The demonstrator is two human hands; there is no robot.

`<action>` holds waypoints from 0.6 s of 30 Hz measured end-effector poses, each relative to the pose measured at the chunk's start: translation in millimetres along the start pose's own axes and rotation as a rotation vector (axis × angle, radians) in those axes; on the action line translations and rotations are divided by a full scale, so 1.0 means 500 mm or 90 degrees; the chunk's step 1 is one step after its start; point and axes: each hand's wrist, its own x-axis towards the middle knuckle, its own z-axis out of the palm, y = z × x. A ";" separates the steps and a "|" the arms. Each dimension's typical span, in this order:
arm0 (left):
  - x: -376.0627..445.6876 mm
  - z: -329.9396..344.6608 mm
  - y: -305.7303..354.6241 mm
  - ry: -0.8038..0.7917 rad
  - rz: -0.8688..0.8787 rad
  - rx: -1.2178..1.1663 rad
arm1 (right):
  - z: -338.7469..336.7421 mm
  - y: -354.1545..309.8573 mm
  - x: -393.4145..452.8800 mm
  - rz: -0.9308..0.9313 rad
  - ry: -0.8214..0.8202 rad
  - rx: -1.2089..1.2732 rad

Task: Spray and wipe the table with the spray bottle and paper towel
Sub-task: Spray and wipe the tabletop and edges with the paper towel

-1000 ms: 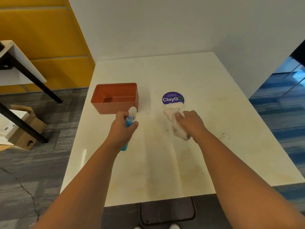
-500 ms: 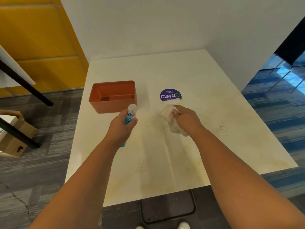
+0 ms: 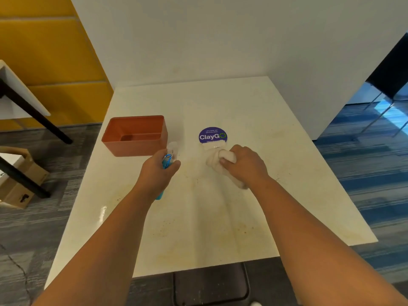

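My left hand (image 3: 157,173) grips the spray bottle (image 3: 167,161), blue body, pale cap tilted toward the far side. My right hand (image 3: 244,165) clutches a wadded paper towel (image 3: 213,161), pressed on the worktop (image 3: 254,111) just below a round purple sticker (image 3: 212,135) reading "ClayGO"; smaller print above it is too fine to read. Orange bin (image 3: 134,134) sits just beyond the bottle, to the left. Worktop cream, blotched with yellowish stains and brown specks. White wall behind, yellow panels at left, grey carpet, blue carpet at right, cardboard box (image 3: 16,184) on the floor.
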 end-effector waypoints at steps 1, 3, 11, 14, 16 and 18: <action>-0.005 0.012 0.008 0.005 -0.009 0.000 | -0.007 0.011 0.000 0.008 -0.020 0.000; -0.018 0.044 0.028 0.019 -0.020 -0.010 | -0.025 0.043 -0.001 0.000 -0.050 0.005; -0.080 0.144 0.068 0.052 -0.026 -0.063 | -0.061 0.142 0.000 -0.129 -0.084 0.075; -0.092 0.148 0.069 0.064 -0.015 -0.065 | -0.066 0.154 0.005 -0.163 -0.090 0.042; -0.089 0.145 0.066 0.073 -0.021 -0.055 | -0.062 0.155 0.014 -0.114 -0.078 0.013; -0.077 0.138 0.061 0.083 -0.033 -0.034 | -0.053 0.151 0.027 -0.069 -0.086 -0.038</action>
